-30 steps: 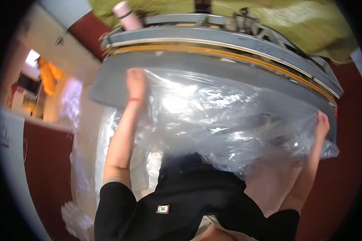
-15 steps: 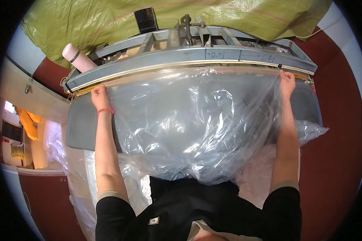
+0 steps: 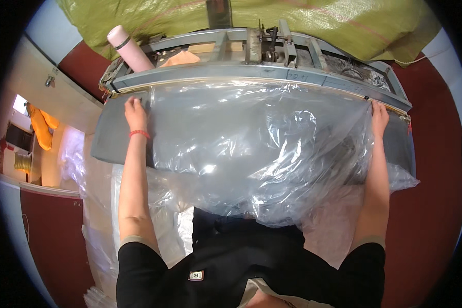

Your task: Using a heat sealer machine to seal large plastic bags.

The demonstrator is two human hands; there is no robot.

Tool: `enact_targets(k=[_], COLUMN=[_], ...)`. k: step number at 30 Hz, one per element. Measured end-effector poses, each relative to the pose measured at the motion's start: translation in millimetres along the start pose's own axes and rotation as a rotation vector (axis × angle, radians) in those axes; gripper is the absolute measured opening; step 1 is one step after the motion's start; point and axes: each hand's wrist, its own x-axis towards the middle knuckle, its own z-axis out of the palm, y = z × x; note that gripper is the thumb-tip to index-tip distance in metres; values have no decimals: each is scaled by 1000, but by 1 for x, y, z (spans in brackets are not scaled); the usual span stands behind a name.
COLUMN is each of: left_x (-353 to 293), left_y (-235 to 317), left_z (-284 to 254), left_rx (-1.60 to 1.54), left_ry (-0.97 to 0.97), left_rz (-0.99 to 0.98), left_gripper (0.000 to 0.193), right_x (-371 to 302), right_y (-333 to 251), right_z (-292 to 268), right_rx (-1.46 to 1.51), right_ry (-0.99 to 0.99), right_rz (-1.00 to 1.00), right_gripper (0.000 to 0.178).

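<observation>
A clear plastic sheet [image 3: 210, 123] lies spread over a dark grey padded surface [image 3: 115, 128], wrinkled and shiny toward the right, its near part hanging by my body. Close to the far right corner, my right hand [image 3: 379, 120] pinches the sheet's edge, just below a small black clip on the rail. My left hand [image 3: 135, 115], with a red bracelet, rests over the grey surface just left of the sheet's left edge. Its fingers are loosely bent and slightly apart, with no film seen in them.
Beyond the surface runs a grey metal frame [image 3: 231, 73] with a clamp-like fitting [image 3: 272, 43]. A pink flask [image 3: 128, 47] leans at its left end, beside an orange cloth [image 3: 182, 59]. Green woven sheeting [image 3: 313, 25] covers the back. An open cabinet [image 3: 56, 84] stands left.
My left hand has come off the rail's edge, and its fingers have loosened. The sheet lies flatter along the rail. The view has shifted, and my right hand still grips the sheet.
</observation>
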Motion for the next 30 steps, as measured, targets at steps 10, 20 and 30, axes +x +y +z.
enact_targets(k=[10,20,30], left_x=[-46,-87,-104], left_y=[35,155,171], left_z=[-13,-80,-119], left_rx=[-242,-711,-852], left_ry=[-446,-828,-899], left_rz=[-88,-22,42], left_gripper=[15,5,25], right_x=[-120,-119,-179], right_y=[-58,-184,-314], right_z=[-128,-40,186], right_rx=[-380,-144,404], right_ry=[21,-138,-1412], right_rz=[-6,-119,-186], right_gripper=[16,21,21])
